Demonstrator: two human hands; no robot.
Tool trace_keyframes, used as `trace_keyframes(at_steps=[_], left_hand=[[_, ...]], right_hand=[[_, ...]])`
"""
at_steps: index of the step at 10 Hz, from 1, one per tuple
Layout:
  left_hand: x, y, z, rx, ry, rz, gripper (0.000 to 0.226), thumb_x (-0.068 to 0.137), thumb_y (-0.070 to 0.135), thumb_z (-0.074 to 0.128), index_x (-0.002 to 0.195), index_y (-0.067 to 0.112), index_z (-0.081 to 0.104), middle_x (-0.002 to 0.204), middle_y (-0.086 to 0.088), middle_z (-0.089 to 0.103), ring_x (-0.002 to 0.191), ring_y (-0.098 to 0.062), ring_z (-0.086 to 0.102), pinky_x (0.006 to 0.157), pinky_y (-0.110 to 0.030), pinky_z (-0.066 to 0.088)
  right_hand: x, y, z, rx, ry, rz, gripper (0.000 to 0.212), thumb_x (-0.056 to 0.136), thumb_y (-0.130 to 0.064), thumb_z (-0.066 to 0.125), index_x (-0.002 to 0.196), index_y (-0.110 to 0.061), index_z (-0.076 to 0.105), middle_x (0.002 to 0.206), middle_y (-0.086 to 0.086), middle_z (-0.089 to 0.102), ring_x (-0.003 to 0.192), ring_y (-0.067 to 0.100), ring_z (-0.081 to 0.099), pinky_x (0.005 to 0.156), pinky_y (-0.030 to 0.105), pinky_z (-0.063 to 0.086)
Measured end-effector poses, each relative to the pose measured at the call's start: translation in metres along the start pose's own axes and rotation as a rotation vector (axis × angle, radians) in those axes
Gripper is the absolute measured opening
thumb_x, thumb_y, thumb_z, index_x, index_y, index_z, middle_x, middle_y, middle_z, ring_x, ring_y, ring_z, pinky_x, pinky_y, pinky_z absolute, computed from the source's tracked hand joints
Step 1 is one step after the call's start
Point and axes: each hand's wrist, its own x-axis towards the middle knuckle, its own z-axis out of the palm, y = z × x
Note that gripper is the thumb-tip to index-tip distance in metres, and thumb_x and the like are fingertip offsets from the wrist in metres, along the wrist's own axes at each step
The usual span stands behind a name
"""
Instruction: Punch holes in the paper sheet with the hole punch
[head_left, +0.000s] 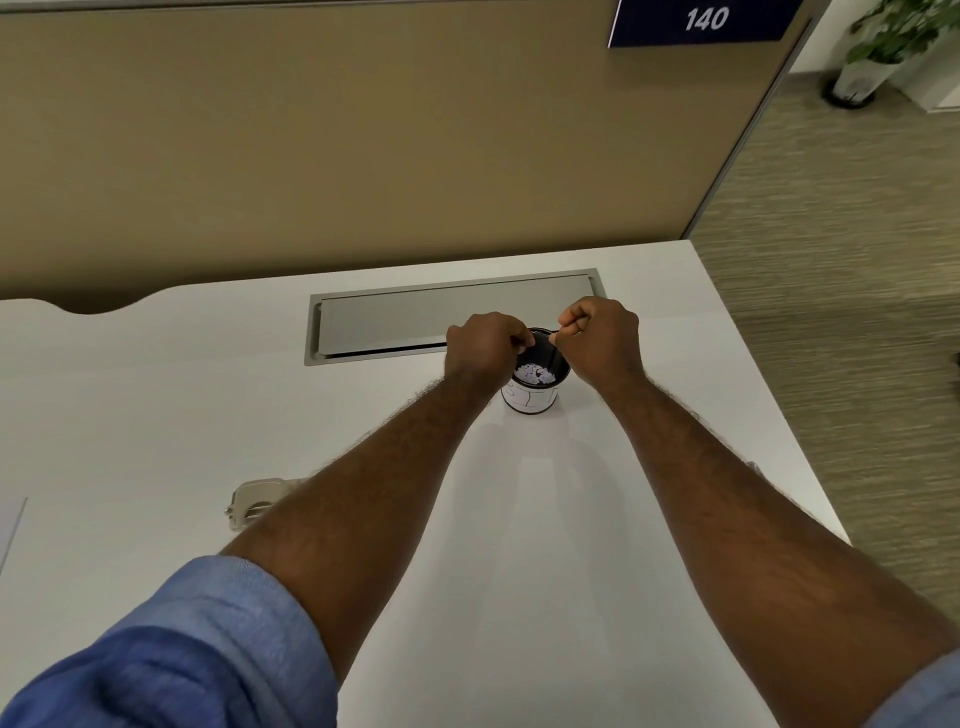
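Both hands are held over a small black cup (535, 382) standing on the counter (156, 415), likely so that paper bits fall in with the white scraps already at its bottom: the left hand (480, 345) and right hand (597, 332) are each curled, seemingly pinching something thin at the rim, too small to identify. A beige punch (254, 503) lies well apart, partly hidden by the left forearm, and a paper sheet (9, 525) is cut off at the left edge.

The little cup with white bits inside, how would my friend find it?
Look at the white desk, near the grey metal flap set in its far side. Beside that flap, between the left hand and right hand, stands the small cup: black rim, white side, paper bits inside.
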Motion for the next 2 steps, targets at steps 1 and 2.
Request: trace_keyframes(at_steps=[1, 2], left_hand=[[-0.0009, 0.0, 0.0013, -0.093, 0.032, -0.023, 0.029, 0.081, 0.0, 0.059, 0.097, 0.018, 0.074, 0.102, -0.001, 0.073, 0.097, -0.022, 0.063, 0.086, -0.037, 0.05], [0.0003, 0.0024, -0.0001, -0.264, 0.105, -0.035, 0.039, 0.076, -0.013, 0.054, 0.1, 0.011, 0.072, 0.11, -0.007, 0.07, 0.106, -0.023, 0.061, 0.088, -0.027, 0.048]], right_hand=[[-0.0017, 0.0004, 0.0012, -0.011, -0.006, -0.013, 0.011, 0.072, 0.005, 0.064, 0.077, -0.004, 0.069, 0.077, 0.007, 0.069, 0.068, 0.014, 0.057, 0.061, 0.015, 0.046], [-0.0035, 0.0005, 0.004, -0.008, -0.024, -0.032, 0.02, 0.077, 0.008, 0.056, 0.083, -0.003, 0.072, 0.089, 0.011, 0.072, 0.076, 0.015, 0.06, 0.073, 0.021, 0.051]])
